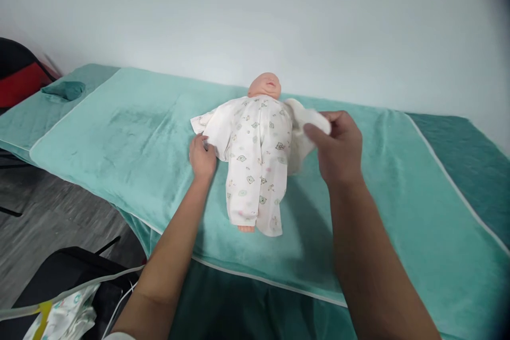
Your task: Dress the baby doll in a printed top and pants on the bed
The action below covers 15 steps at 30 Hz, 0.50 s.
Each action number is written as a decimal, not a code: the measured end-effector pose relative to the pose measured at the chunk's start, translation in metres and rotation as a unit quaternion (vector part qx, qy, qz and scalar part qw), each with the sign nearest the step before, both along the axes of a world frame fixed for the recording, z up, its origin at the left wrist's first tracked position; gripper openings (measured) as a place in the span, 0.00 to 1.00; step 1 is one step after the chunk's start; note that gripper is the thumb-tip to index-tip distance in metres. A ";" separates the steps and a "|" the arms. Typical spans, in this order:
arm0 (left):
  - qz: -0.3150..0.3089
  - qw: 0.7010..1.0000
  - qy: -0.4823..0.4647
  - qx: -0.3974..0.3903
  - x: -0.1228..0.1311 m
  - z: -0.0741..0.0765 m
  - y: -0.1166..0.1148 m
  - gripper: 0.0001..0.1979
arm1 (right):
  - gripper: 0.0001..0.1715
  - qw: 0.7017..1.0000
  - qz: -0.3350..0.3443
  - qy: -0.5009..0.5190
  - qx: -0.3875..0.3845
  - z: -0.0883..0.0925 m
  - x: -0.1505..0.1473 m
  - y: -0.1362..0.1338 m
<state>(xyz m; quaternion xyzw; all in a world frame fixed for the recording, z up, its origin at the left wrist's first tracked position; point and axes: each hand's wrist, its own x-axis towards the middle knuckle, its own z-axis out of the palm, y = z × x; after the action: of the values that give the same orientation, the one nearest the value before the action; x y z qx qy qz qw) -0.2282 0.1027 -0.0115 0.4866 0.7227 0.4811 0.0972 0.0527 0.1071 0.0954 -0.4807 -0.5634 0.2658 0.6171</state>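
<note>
the white, leaf-printed cloth gown (258, 154) lies over a pink plastic doll (265, 85) on the teal plush-covered bed (139, 138). likely light, limp, best held by its edges: the right hand (341, 143) pinches a white cloth fold (306, 119); whether the left hand (202, 156) grips, i cannot tell.

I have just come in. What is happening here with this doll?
The doll lies on its back on a green cover, a patterned white garment over its body. A person's right hand holds up white cloth at one side; the left hand is at the opposite sleeve.
</note>
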 end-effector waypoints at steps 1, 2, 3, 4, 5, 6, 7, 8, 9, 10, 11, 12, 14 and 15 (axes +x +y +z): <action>-0.002 1.000 0.003 -0.002 0.000 0.001 0.000 0.15 | 0.10 0.996 0.056 -0.056 0.039 0.012 -0.012 -0.008; -0.002 1.000 0.004 -0.005 0.000 0.001 -0.001 0.15 | 0.09 0.985 0.105 -0.130 0.050 0.022 -0.021 -0.016; -0.003 1.000 0.003 -0.009 0.000 0.001 -0.001 0.15 | 0.07 0.968 0.150 -0.196 0.040 0.029 -0.027 -0.024; -0.003 1.000 0.002 -0.012 0.000 0.002 -0.001 0.15 | 0.06 0.949 0.189 -0.252 0.026 0.033 -0.030 -0.032; -0.003 1.000 0.000 -0.014 0.000 0.002 -0.001 0.15 | 0.05 0.932 0.216 -0.291 0.009 0.033 -0.031 -0.038; -0.003 1.000 -0.002 -0.016 0.001 0.002 -0.001 0.15 | 0.05 0.923 0.227 -0.310 -0.001 0.030 -0.028 -0.044; -0.002 1.000 -0.004 -0.017 0.001 0.002 -0.001 0.15 | 0.04 0.924 0.219 -0.315 0.002 0.024 -0.024 -0.048; -0.001 1.000 -0.005 -0.017 0.001 0.002 -0.001 0.15 | 0.04 0.930 0.193 -0.312 0.015 0.016 -0.019 -0.051; -0.001 1.000 -0.006 -0.016 0.001 0.002 -0.001 0.15 | 0.07 0.939 0.155 -0.306 0.033 0.007 -0.012 -0.053; 0.000 1.000 -0.007 -0.015 0.001 0.002 -0.001 0.15 | 0.10 0.945 0.112 -0.302 0.048 -0.003 -0.006 -0.054; 0.000 1.000 -0.008 -0.014 0.001 0.002 -0.001 0.15 | 0.14 0.949 0.072 -0.301 0.056 -0.014 -0.001 -0.054; -0.001 1.000 -0.008 -0.013 0.001 0.002 -0.001 0.15 | 0.17 0.950 0.040 -0.304 0.055 -0.024 0.004 -0.054; -0.004 1.000 -0.007 -0.011 0.001 0.003 -0.001 0.15 | 0.21 0.949 0.004 -0.314 0.026 -0.041 0.008 -0.054; -0.006 1.000 -0.006 -0.010 0.000 0.003 -0.002 0.15 | 0.21 0.948 -0.004 -0.318 0.006 -0.048 0.008 -0.054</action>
<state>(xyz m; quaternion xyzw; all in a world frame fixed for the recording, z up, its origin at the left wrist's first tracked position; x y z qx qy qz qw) -0.2278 0.1012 -0.0088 0.4872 0.7239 0.4762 0.1090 0.0610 0.0535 0.0474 -0.5391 -0.7297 0.0932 0.4101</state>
